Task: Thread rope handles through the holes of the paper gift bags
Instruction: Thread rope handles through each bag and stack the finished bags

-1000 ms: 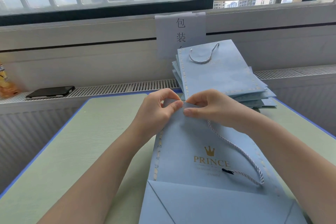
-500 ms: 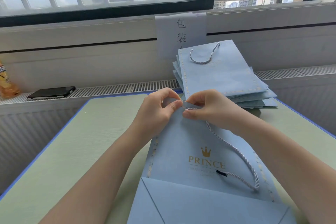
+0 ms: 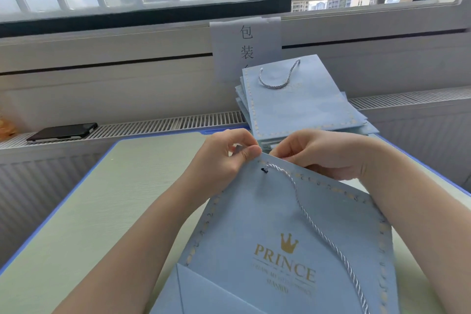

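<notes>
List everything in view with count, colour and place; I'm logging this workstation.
PRINCE gift bag: one, light blue with gold print, flat on the table, near.
Rope handle: one, white, lying across that bag, black-tipped end at its top edge.
Stack of gift bags: several, light blue, far table edge; top one has a rope handle.
Table: one, pale green with blue edge.
Phone: one, black, on the radiator grille, left.
Paper sign: one, white, below the window.
Left hand: pinches the bag's top edge.
Right hand: grips the bag's top edge.
</notes>
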